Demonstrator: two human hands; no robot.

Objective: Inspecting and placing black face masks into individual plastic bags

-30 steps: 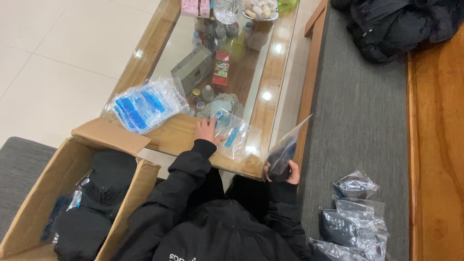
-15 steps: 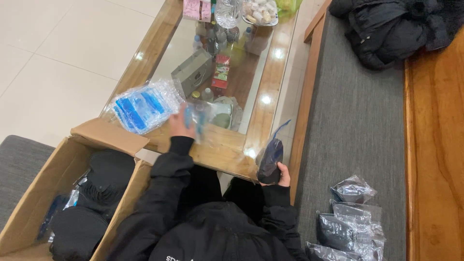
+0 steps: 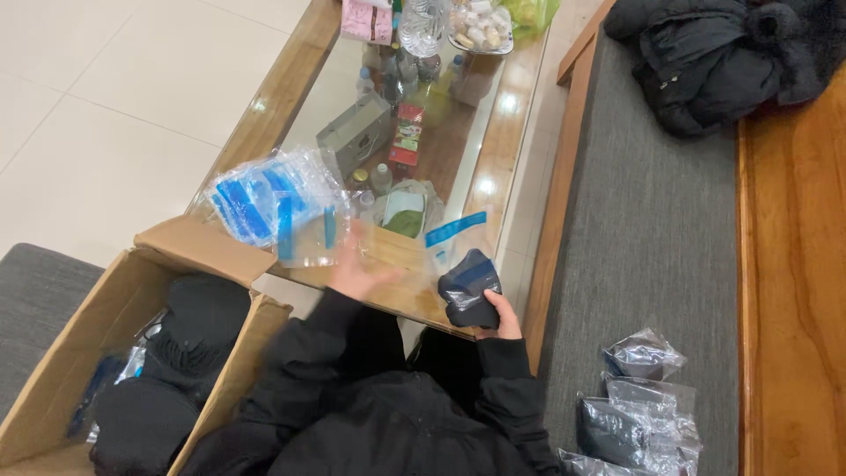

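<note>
On the near edge of a glass-topped coffee table [image 3: 515, 132] with a wooden frame, both hands are busy. Right hand [image 3: 500, 315] is curled around a dark folded cloth [image 3: 467, 291] that sits inside a clear zip bag [image 3: 458, 242] with a blue strip, gripping it from underneath right at the table's near corner. Left hand [image 3: 357, 273] is blurred, fingers spread wide, and a loose clear bag [image 3: 308, 231] with blue strips sits just above the fingertips. Can't tell if it's actually touching that one or just next to it.

Behind that loose one there's a pile of empty bags [image 3: 256, 198], same clear and blue look, lying on the table's left side. Through the glass you can see a lower shelf with a grey box [image 3: 354, 134], a red packet [image 3: 405, 141] and some small bottles. Far end of the table has a plate of small pale things [image 3: 480, 25] and a pink item [image 3: 366, 19].

Floor [image 3: 115, 97] is pale glossy tile. Left of the person's knees is an open cardboard box [image 3: 198, 247] full of dark fabric. On the right, a bench with a grey cushion [image 3: 652, 238] and wood trim, a black jacket [image 3: 714, 57] dumped at the far end, and filled bags [image 3: 639, 410] piled near the person's right side.
</note>
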